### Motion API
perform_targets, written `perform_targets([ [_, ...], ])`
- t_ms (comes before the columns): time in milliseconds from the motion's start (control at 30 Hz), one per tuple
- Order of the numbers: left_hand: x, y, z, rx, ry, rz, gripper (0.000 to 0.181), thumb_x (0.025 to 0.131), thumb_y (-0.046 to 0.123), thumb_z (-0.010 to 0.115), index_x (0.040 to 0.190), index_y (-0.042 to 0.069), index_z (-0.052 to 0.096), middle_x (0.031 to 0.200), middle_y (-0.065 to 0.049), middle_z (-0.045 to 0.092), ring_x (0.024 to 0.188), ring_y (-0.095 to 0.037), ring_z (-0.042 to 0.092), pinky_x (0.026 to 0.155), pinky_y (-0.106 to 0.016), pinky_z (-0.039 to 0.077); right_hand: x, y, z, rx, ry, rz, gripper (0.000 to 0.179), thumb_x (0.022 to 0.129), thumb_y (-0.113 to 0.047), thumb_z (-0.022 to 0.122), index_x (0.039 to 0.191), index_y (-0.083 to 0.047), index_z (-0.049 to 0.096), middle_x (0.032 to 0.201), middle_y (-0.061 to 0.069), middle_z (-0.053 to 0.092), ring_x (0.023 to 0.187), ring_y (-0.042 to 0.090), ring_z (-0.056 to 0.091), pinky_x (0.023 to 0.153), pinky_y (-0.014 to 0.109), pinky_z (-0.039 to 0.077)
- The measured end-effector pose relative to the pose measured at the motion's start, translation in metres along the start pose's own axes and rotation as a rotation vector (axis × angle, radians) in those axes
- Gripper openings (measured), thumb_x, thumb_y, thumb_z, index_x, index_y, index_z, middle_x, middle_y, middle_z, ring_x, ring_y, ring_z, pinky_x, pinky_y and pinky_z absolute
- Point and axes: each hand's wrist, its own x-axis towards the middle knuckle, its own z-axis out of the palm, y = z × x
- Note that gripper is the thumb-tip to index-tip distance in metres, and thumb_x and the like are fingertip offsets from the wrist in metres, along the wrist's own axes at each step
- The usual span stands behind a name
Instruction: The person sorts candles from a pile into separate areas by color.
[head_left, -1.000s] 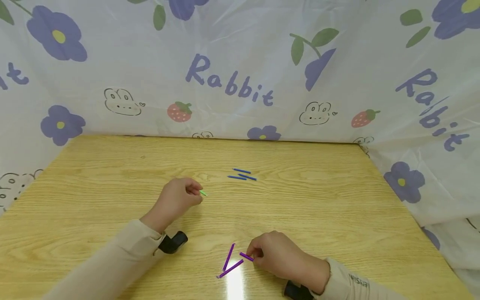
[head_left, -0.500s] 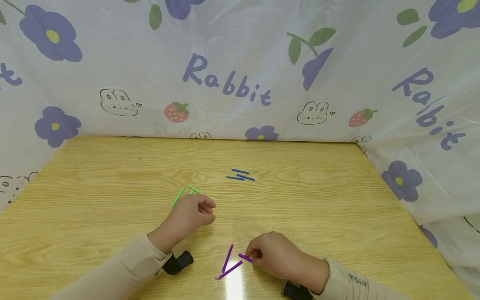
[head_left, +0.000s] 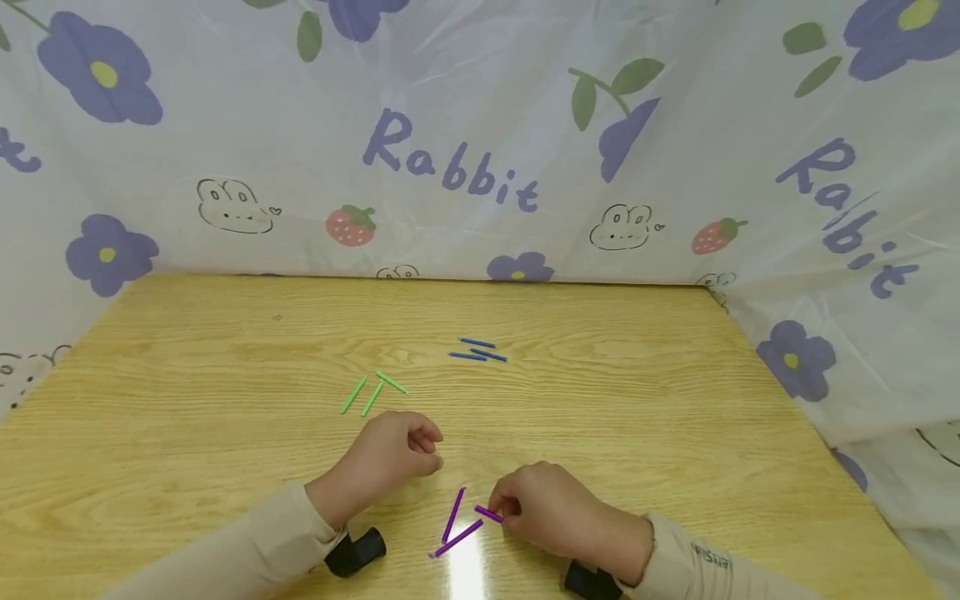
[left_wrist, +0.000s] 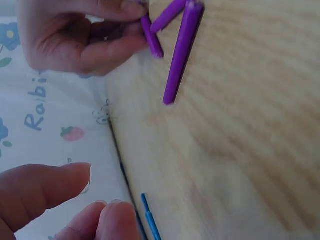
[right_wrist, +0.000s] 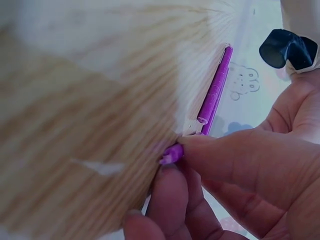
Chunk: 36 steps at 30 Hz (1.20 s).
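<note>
My right hand [head_left: 551, 508] pinches a thin purple candle-like stick [head_left: 489, 513] between thumb and fingers, low over the table. Its pale, short tip pokes out by the thumb in the right wrist view. Two more purple sticks lie just left of it, one slanting upward [head_left: 453, 515], the other lower [head_left: 457, 539]; in the head view all three roughly form a triangle. My left hand [head_left: 390, 458] holds nothing, its thumb apart from the loosely bent fingers, above and left of the purple sticks. Past it lie three bright green sticks [head_left: 372, 398].
Three dark blue sticks [head_left: 477, 349] lie together farther back on the wood-grain table [head_left: 615, 375]. A white curtain [head_left: 450, 100] printed with flowers and rabbits hangs along the far edge and both sides.
My left hand let go of a green stick and drew back toward the purple sticks, leaving the three green ones in view. The right hand stays in place with its purple stick.
</note>
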Motion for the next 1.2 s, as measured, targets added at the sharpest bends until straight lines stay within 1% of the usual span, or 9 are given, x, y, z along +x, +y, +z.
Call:
perform_targets([
  [100,-0.003,0.0,0.004,-0.009,-0.02,-0.005,0.021,0.078,0.003,0.075,0.097,-0.002,0.068,0.081,-0.002,0.06,0.076,-0.013,0.056,0.066,-0.028,0.049,0.001,0.0,0.001,-0.023,0.002,-0.008,0.016,0.074,0.003,0.07,0.081,-0.011,0.073,0.067,-0.013,0.058,0.059,-0.002,0.043,0.056,0.017,0.04],
  [167,-0.005,-0.001,0.006,-0.014,-0.038,0.005,0.021,0.078,0.003,0.075,0.097,-0.003,0.067,0.081,-0.002,0.059,0.075,-0.014,0.055,0.066,-0.028,0.049,0.002,0.0,0.001,-0.03,0.0,-0.009,0.016,0.074,0.003,0.07,0.081,-0.011,0.073,0.067,-0.013,0.058,0.059,-0.002,0.043,0.056,0.017,0.04],
  [300,-0.007,-0.003,0.011,-0.024,-0.062,-0.003,0.02,0.078,0.002,0.075,0.095,-0.002,0.067,0.08,-0.002,0.058,0.073,-0.014,0.053,0.064,-0.028,0.048,0.002,0.001,0.001,-0.025,-0.005,-0.007,0.016,0.075,0.003,0.069,0.082,-0.01,0.073,0.066,-0.013,0.058,0.059,-0.002,0.043,0.056,0.017,0.04],
  [433,-0.01,-0.007,0.016,-0.036,-0.078,-0.015,0.02,0.077,0.001,0.075,0.095,-0.002,0.067,0.078,-0.001,0.057,0.071,-0.014,0.052,0.061,-0.027,0.046,0.002,0.001,0.003,-0.022,-0.006,-0.011,0.016,0.074,0.003,0.069,0.081,-0.011,0.073,0.066,-0.014,0.058,0.059,-0.002,0.043,0.057,0.016,0.04],
  [533,-0.012,-0.011,0.019,-0.041,-0.092,-0.006,0.021,0.077,0.001,0.075,0.095,-0.003,0.066,0.078,-0.001,0.056,0.071,-0.014,0.052,0.061,-0.026,0.046,0.002,0.001,0.005,-0.026,-0.003,-0.016,0.016,0.074,0.003,0.07,0.081,-0.011,0.073,0.065,-0.014,0.056,0.059,-0.002,0.043,0.057,0.016,0.04],
  [767,-0.013,-0.013,0.024,-0.023,-0.102,-0.005,0.018,0.075,0.0,0.075,0.091,-0.001,0.066,0.076,-0.001,0.056,0.071,-0.014,0.051,0.064,-0.026,0.046,0.003,0.002,0.005,-0.047,0.006,-0.033,0.016,0.073,0.002,0.071,0.079,-0.012,0.073,0.061,-0.016,0.049,0.057,-0.002,0.041,0.054,0.016,0.038],
  [933,-0.013,-0.012,0.026,-0.005,-0.1,0.013,0.017,0.074,-0.002,0.074,0.088,-0.001,0.065,0.074,-0.001,0.056,0.07,-0.014,0.051,0.063,-0.027,0.046,0.003,0.002,0.002,-0.044,-0.006,-0.025,0.015,0.074,0.001,0.071,0.079,-0.013,0.072,0.062,-0.016,0.05,0.058,-0.002,0.041,0.055,0.017,0.038],
  [1200,-0.012,-0.011,0.03,-0.003,-0.126,0.004,0.017,0.073,-0.002,0.075,0.084,0.0,0.063,0.073,-0.002,0.056,0.069,-0.015,0.051,0.061,-0.026,0.045,0.002,0.002,0.0,-0.041,-0.017,-0.012,0.014,0.075,0.001,0.072,0.08,-0.012,0.072,0.063,-0.015,0.05,0.058,-0.002,0.041,0.055,0.017,0.039],
])
